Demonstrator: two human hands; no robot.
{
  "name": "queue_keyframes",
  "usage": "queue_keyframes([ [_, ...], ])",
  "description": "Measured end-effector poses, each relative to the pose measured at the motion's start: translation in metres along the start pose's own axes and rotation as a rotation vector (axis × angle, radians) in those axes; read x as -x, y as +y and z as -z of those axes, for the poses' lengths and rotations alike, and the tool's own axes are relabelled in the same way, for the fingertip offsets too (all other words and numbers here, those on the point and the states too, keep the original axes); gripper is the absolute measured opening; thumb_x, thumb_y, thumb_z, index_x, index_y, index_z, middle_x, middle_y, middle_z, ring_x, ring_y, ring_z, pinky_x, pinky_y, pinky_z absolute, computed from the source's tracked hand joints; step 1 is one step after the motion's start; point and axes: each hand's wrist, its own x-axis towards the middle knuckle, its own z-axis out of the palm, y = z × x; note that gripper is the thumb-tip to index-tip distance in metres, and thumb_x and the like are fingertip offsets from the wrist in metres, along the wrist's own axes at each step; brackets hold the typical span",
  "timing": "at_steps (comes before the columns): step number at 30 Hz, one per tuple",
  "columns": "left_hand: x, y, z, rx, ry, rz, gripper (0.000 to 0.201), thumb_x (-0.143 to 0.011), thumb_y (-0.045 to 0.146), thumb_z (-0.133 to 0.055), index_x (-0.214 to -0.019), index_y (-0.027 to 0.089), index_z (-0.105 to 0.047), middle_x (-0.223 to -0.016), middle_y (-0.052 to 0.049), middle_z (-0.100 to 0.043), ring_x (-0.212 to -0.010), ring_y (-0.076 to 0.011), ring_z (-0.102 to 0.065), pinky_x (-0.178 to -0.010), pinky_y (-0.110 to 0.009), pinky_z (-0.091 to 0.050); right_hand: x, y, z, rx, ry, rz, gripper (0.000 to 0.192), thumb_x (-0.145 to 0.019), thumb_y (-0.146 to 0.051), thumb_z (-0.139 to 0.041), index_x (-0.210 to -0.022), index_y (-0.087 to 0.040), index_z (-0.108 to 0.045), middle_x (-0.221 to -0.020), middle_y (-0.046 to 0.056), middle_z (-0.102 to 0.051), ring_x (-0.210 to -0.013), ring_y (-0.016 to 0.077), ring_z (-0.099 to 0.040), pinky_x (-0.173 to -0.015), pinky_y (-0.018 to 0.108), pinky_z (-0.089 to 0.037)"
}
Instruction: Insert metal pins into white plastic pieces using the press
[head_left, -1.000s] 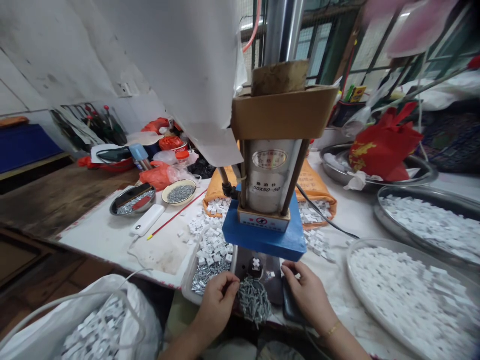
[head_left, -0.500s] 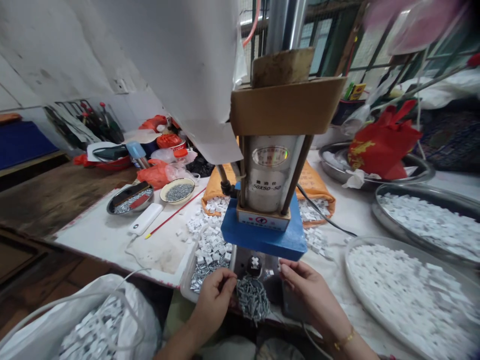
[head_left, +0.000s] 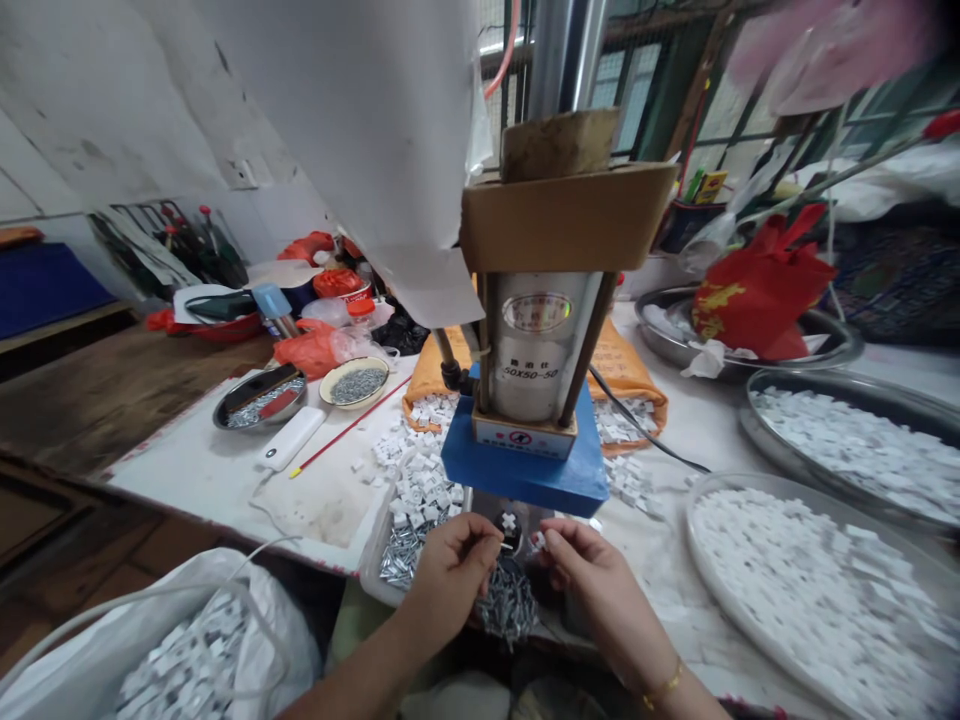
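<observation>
My left hand [head_left: 454, 575] is closed in a pinch on a thin nail [head_left: 506, 546], its tip pointing right. Facing it, my right hand [head_left: 592, 575] pinches a small white plastic clip [head_left: 538, 540] between thumb and fingertips. Between and just beyond the hands, a black round fixture with a white cross-shaped piece [head_left: 510, 522] sits under the blue head [head_left: 525, 480] of a press. A heap of loose nails [head_left: 510, 605] lies below the fixture, partly hidden by my left fingers. Left of it stands a clear plastic tub [head_left: 369, 575] holding white clips and nails.
A large round tray [head_left: 701, 560] and a metal basin [head_left: 750, 420], both full of white pieces, stand on the right. Orange sacks [head_left: 427, 370] spill clips behind the press. A white sack [head_left: 289, 610] sits lower left. Bowls of nails [head_left: 352, 385] and a red stick [head_left: 349, 428] lie left.
Both hands have moved inward and slightly up, closer together in front of the fixture. The nail in the left hand and the white clip in the right now show more plainly.
</observation>
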Motion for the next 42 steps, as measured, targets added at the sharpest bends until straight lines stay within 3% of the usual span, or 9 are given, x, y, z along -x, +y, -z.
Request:
queue_keyframes([
  [7,-0.002,-0.005,0.002,0.017,0.046,0.018,0.021,-0.075,0.035,-0.062,-0.078,0.015,-0.057,-0.054,0.006,-0.048,-0.04,-0.0044,-0.039,-0.038,-0.015,-0.028,-0.018,0.003,0.007,0.429,0.053,0.225,0.014,-0.074,-0.029,-0.057,-0.074,-0.022,-0.069,-0.079,0.007,-0.071,-0.078,0.0245,-0.061,-0.074,0.035,-0.045],
  [12,-0.001,-0.014,0.01,0.024,0.073,0.049,0.025,-0.074,0.039,-0.063,-0.078,0.016,-0.057,-0.048,0.007,-0.046,-0.038,-0.0048,-0.037,-0.038,-0.015,-0.028,-0.024,0.003,0.012,0.656,-0.043,0.328,0.015,-0.072,-0.019,-0.056,-0.069,-0.025,-0.07,-0.076,0.003,-0.072,-0.081,0.0243,-0.062,-0.078,0.034,-0.044],
  [19,0.003,-0.011,0.013,0.035,0.104,0.065,0.028,-0.071,0.042,-0.065,-0.077,0.015,-0.057,-0.047,0.008,-0.045,-0.037,-0.0048,-0.037,-0.037,-0.015,-0.027,-0.073,-0.001,0.042,0.829,0.112,0.265,0.016,-0.085,-0.021,-0.052,-0.089,-0.016,-0.067,-0.096,0.009,-0.068,-0.094,0.0236,-0.061,-0.085,0.04,-0.045],
  [23,0.005,-0.009,0.011,0.048,0.092,0.062,0.029,-0.071,0.043,-0.065,-0.077,0.016,-0.056,-0.048,0.008,-0.045,-0.038,-0.0048,-0.036,-0.038,-0.016,-0.028,-0.096,0.002,0.038,0.834,0.11,0.218,0.023,-0.089,-0.03,-0.054,-0.108,-0.019,-0.059,-0.114,0.006,-0.06,-0.095,0.019,-0.06,-0.082,0.04,-0.05],
  [26,0.007,-0.008,0.011,0.029,0.094,0.059,0.029,-0.072,0.043,-0.064,-0.076,0.016,-0.056,-0.046,0.008,-0.043,-0.038,-0.005,-0.035,-0.038,-0.016,-0.028,-0.101,0.002,0.032,0.781,0.097,0.214,0.023,-0.089,-0.03,-0.053,-0.109,-0.019,-0.058,-0.115,0.006,-0.06,-0.095,0.0189,-0.06,-0.081,0.04,-0.05],
  [31,0.011,-0.006,0.012,-0.088,0.09,-0.003,0.023,-0.078,0.038,-0.059,-0.08,0.016,-0.058,-0.049,0.007,-0.042,-0.041,-0.0071,-0.038,-0.041,-0.017,-0.031,-0.08,-0.005,0.034,0.611,0.138,0.242,0.007,-0.073,-0.023,-0.063,-0.08,-0.02,-0.064,-0.082,0.003,-0.068,-0.083,0.0228,-0.061,-0.076,0.035,-0.048],
  [35,0.01,0.006,0.001,-0.348,0.061,-0.306,0.012,-0.084,0.024,-0.053,-0.08,0.017,-0.062,-0.065,0.0,-0.056,-0.059,-0.0127,-0.052,-0.057,-0.022,-0.041,-0.032,-0.006,0.024,0.445,0.159,0.223,0.017,-0.071,-0.032,-0.059,-0.081,-0.019,-0.06,-0.07,0.002,-0.065,-0.063,0.019,-0.058,-0.058,0.03,-0.048],
  [38,0.004,0.013,-0.012,-0.509,-0.059,-0.502,0.015,-0.085,0.015,-0.048,-0.08,0.017,-0.062,-0.074,-0.004,-0.06,-0.071,-0.0156,-0.056,-0.067,-0.025,-0.041,0.002,-0.008,0.004,0.241,0.082,0.182,0.021,-0.069,-0.033,-0.062,-0.085,-0.019,-0.059,-0.073,0.001,-0.064,-0.064,0.0177,-0.059,-0.059,0.027,-0.049],
  [42,-0.003,0.008,-0.019,-0.644,-0.138,-0.572,0.017,-0.084,0.01,-0.044,-0.077,0.016,-0.059,-0.074,-0.005,-0.057,-0.07,-0.0163,-0.054,-0.065,-0.026,-0.04,0.019,-0.018,-0.014,0.091,0.038,0.21,0.015,-0.065,-0.022,-0.063,-0.08,-0.02,-0.061,-0.074,0.002,-0.061,-0.066,0.0174,-0.057,-0.06,0.027,-0.047],
])
